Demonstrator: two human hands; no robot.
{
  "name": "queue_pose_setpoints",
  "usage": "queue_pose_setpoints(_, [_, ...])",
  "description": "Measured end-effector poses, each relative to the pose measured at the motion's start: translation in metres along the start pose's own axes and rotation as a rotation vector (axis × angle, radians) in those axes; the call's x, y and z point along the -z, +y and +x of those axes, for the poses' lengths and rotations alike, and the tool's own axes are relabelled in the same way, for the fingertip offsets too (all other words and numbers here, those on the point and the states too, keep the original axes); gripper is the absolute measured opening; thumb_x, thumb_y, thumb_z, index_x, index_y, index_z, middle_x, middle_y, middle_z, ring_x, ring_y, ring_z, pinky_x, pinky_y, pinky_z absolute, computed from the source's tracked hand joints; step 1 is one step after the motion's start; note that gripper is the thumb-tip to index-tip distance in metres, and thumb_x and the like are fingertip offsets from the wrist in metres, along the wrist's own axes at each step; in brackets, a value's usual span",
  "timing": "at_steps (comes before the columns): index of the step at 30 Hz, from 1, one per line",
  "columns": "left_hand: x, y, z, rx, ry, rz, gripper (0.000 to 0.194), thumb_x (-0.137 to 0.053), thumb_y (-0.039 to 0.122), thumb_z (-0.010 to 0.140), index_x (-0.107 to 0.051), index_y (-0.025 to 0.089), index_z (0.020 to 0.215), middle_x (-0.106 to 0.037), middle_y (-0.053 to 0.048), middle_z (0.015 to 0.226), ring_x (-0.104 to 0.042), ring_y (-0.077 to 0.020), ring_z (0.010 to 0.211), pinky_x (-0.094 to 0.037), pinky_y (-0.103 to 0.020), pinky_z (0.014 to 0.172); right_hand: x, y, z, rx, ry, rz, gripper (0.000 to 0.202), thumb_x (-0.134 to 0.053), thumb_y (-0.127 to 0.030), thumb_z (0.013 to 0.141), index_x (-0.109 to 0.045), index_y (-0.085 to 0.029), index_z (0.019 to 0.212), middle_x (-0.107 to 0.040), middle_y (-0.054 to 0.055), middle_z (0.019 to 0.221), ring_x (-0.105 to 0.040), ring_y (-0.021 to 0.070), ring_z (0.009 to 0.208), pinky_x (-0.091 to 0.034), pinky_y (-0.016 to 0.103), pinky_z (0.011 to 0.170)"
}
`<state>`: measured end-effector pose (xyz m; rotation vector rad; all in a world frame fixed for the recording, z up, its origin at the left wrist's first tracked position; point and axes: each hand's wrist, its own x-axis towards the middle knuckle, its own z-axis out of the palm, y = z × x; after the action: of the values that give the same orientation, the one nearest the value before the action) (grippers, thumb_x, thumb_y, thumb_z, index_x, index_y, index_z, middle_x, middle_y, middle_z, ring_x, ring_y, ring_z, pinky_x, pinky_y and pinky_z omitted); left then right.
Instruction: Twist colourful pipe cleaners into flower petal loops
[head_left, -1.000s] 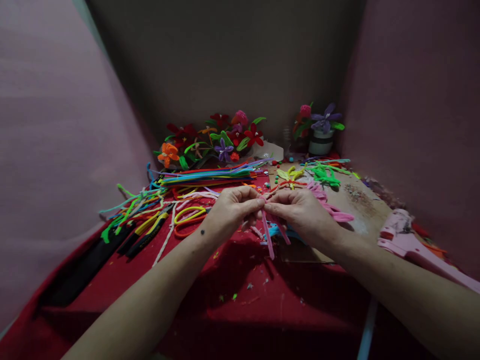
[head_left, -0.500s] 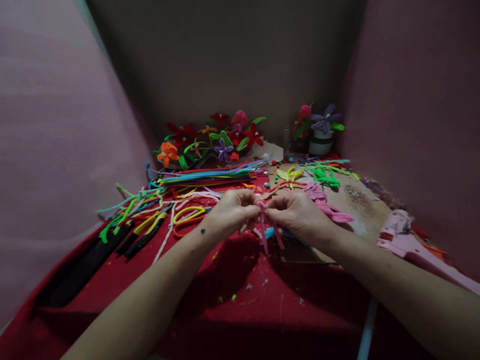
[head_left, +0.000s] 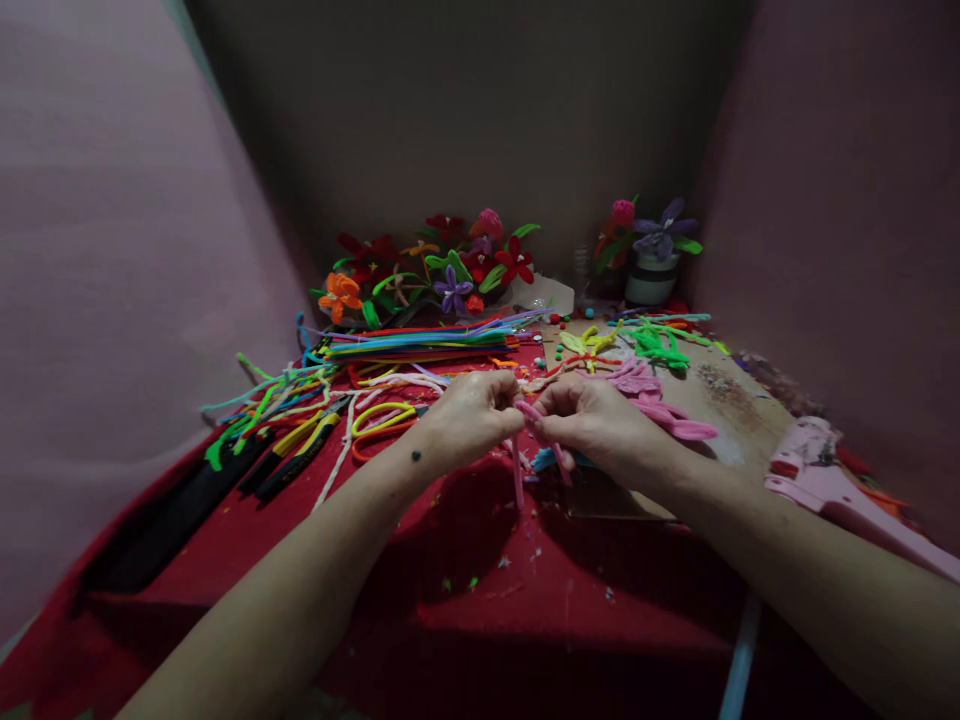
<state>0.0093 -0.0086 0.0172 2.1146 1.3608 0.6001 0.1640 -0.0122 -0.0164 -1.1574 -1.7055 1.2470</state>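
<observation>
Between my two hands is a pink pipe cleaner (head_left: 517,470), bent at the top so that two ends hang down over the red cloth. My left hand (head_left: 484,410) pinches it at the bend with thumb and forefinger. My right hand (head_left: 581,410) grips the other side of the bend, a small gap away. Pink looped petals (head_left: 679,418) lie just beyond my right hand. A blue pipe cleaner piece (head_left: 546,459) shows below it, partly hidden. Left of my left hand lie scissors with yellow and orange handles (head_left: 382,418).
A bundle of coloured pipe cleaners (head_left: 427,343) lies behind my hands. Yellow-black pliers (head_left: 304,455) rest at left. A pink glue gun (head_left: 825,485) lies at right beside a cardboard sheet (head_left: 739,430). Pipe-cleaner flowers (head_left: 454,290) and a striped pot (head_left: 651,280) stand at the back.
The two hanging ends of the pink pipe cleaner have spread further apart, and the bend shows as a wider arch between my fingers. The whole view has shifted slightly.
</observation>
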Motion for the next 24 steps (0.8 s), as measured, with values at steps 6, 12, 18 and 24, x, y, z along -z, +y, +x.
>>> queue_pose_setpoints(6, [0.0, -0.001, 0.0, -0.008, -0.047, -0.074, 0.007, -0.052, 0.02, 0.065, -0.05, 0.014, 0.062, -0.042, 0.005, 0.056, -0.035, -0.0064, 0.052, -0.024, -0.02, 0.047, 0.002, -0.004, -0.003, -0.06, -0.099, 0.118, 0.007, -0.059, -0.016, 0.061, -0.053, -0.015, 0.059, -0.048, -0.004, 0.046, -0.04, 0.0057, 0.036, -0.029, 0.02, 0.038])
queue_pose_setpoints(12, [0.005, -0.003, 0.0, 0.088, -0.167, -0.365, 0.008, -0.054, 0.019, 0.067, -0.054, 0.014, 0.073, -0.042, 0.007, 0.052, -0.033, -0.0039, 0.043, -0.024, -0.018, 0.041, 0.003, -0.009, -0.004, -0.047, -0.157, 0.288, 0.016, -0.062, -0.018, 0.062, -0.049, -0.015, 0.053, -0.049, -0.004, 0.045, -0.043, 0.0062, 0.036, -0.033, 0.021, 0.039])
queue_pose_setpoints(18, [0.004, -0.012, 0.002, 0.136, -0.364, -0.625, 0.016, -0.062, 0.027, 0.067, -0.058, 0.013, 0.074, -0.048, 0.005, 0.054, -0.037, -0.0032, 0.041, -0.028, -0.017, 0.038, 0.008, -0.001, 0.0, 0.021, -0.023, 0.425, 0.015, -0.066, -0.023, 0.062, -0.055, -0.014, 0.061, -0.051, -0.003, 0.051, -0.042, 0.006, 0.04, -0.033, 0.021, 0.039])
queue_pose_setpoints(24, [-0.008, -0.011, 0.003, 0.185, -0.26, -0.69, 0.017, -0.063, 0.028, 0.067, -0.053, 0.015, 0.066, -0.041, 0.007, 0.046, -0.032, -0.0029, 0.036, -0.025, -0.018, 0.037, 0.007, 0.006, 0.002, -0.022, 0.03, 0.512, 0.021, -0.07, -0.027, 0.061, -0.053, -0.014, 0.06, -0.051, -0.003, 0.05, -0.044, 0.0068, 0.041, -0.035, 0.022, 0.042])
